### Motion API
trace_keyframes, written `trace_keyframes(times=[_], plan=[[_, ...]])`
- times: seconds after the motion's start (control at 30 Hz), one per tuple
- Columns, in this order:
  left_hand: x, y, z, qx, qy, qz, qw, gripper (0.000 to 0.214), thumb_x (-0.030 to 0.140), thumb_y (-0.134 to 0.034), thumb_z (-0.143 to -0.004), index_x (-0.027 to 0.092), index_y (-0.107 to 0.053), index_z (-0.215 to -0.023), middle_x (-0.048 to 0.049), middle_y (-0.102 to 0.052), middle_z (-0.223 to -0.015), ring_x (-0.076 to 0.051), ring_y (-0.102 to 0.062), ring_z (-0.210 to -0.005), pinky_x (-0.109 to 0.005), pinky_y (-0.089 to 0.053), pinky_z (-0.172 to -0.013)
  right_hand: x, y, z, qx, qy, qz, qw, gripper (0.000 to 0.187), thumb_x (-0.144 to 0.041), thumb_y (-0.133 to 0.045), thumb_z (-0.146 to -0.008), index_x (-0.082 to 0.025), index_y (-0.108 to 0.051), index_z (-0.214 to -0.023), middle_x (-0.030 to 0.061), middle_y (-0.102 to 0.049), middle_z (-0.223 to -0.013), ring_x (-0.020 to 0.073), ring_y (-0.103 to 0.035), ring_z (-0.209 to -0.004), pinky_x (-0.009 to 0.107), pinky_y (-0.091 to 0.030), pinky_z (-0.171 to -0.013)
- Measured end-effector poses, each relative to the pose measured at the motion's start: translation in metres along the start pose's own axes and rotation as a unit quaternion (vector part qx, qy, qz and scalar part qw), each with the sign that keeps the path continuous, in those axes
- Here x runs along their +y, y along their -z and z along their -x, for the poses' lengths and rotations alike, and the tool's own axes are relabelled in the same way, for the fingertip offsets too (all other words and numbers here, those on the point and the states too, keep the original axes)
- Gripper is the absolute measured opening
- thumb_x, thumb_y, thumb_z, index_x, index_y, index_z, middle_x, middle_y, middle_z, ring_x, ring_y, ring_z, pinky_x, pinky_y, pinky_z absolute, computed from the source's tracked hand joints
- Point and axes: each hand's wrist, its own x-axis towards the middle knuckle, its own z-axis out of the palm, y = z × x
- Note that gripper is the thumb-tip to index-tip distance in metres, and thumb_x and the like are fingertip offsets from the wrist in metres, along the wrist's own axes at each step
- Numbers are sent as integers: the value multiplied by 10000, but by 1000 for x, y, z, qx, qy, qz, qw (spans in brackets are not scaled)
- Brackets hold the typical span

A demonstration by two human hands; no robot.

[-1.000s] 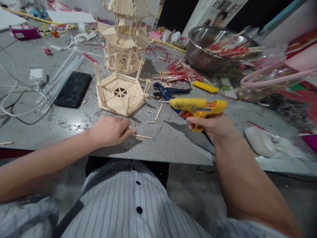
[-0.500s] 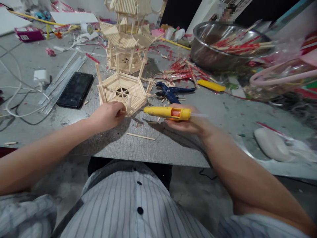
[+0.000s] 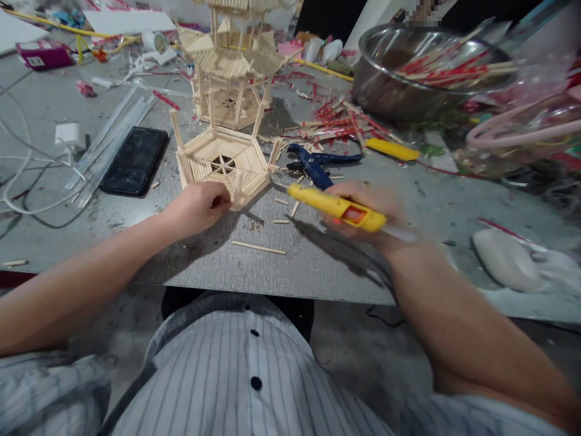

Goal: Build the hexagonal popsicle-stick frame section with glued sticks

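Head view of a grey tabletop [image 3: 318,266] with stick models. The right hand [image 3: 374,209] is closed around a yellow glue gun [image 3: 338,208], fingers wrapped over its body; both are blurred. The gun is held just above the tabletop, right of centre. Its long axis runs from upper left to lower right, and the nozzle end points left and slightly away from the person, toward the hexagonal stick frame [image 3: 222,163]. A clear glue stick projects from the rear end, toward the wrist.

The left hand [image 3: 200,206] lies at the near side of the frame, fingers curled, fingertips touching its near wall beside an upright post. Whether they pinch anything cannot be told.

A taller stick tower [image 3: 233,66] stands just behind the frame. Blue cutters [image 3: 318,166] lie between the frame and the gun's far side, with a yellow handle [image 3: 393,149] beyond. A loose stick [image 3: 258,247] lies crosswise near the tabletop's front edge. A black phone [image 3: 135,160] lies left of the frame. A metal bowl [image 3: 385,91] at the far right holds red-tipped sticks.
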Motion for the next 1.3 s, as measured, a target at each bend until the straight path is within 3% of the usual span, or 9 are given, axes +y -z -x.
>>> trace_keyframes(times=[0.17,0.33,0.47,0.7,0.93,1.03,1.13,1.23,1.3], plan=[[34,6,22,-21,-60,-178,982,293,262,-388,-921,154,-660,-910,-92,-683,-859,-187,-631,-727,-265,-401,-551,2,6,6,152,-149,-31,977,201,-423,-651,-735,-267,-535,-785,38,-637,-695,192,-573,-622,336,-448,-625],[86,-2,14,-139,-135,-209,958,292,78,-377,-890,116,-631,-1029,-120,-658,-889,-187,-638,-681,-258,-375,-488,-2,8,6,144,-178,-29,973,220,-423,-660,-738,-267,-509,-772,52,-635,-754,202,-574,-675,347,-442,-665],[107,-21,-9,-138,-118,-206,962,332,51,-348,-887,84,-640,-1042,-161,-641,-938,-239,-665,-758,-285,-421,-512,-3,7,7,151,-158,-63,974,194,-378,-682,-729,-258,-537,-779,49,-628,-726,197,-562,-648,350,-419,-650],[103,-39,-26,-123,-149,-219,956,321,35,-370,-877,49,-630,-1066,-183,-624,-952,-250,-661,-820,-289,-442,-547,0,3,7,149,-160,-79,973,201,-386,-690,-711,-239,-570,-777,48,-656,-732,185,-577,-637,329,-428,-627],[100,-24,-10,-166,-106,-169,966,344,17,-422,-831,54,-544,-1150,-151,-624,-951,-229,-672,-794,-287,-483,-601,-5,5,5,132,-172,-56,975,207,-421,-669,-709,-250,-559,-747,48,-665,-721,187,-583,-641,327,-448,-622],[85,-21,-4,-141,-92,-100,981,363,-6,-443,-789,77,-579,-1115,-141,-631,-987,-211,-659,-852,-296,-502,-704,-4,6,4,117,-179,-71,974,245,-467,-668,-710,-248,-560,-706,62,-666,-766,212,-606,-723,366,-482,-710],[68,-22,-2,-71,-53,24,996,244,64,-436,-853,104,-643,-976,-114,-662,-950,-180,-642,-866,-290,-497,-771,-3,7,5,99,-244,-214,941,250,-477,-702,-680,-252,-627,-759,41,-682,-841,199,-621,-761,381,-511,-775],[62,-21,0,-20,-6,133,991,176,108,-458,-864,117,-633,-883,-56,-661,-784,-134,-614,-744,-241,-480,-678,-4,9,5,63,-288,-368,882,242,-439,-738,-664,-262,-678,-818,13,-699,-863,138,-590,-630,308,-523,-623],[64,-21,2,-8,19,189,982,153,176,-459,-884,125,-602,-861,-18,-616,-667,-108,-563,-614,-218,-444,-574,-6,11,5,45,-281,-418,863,210,-417,-754,-658,-261,-695,-785,-1,-698,-814,99,-533,-532,260,-474,-509]])
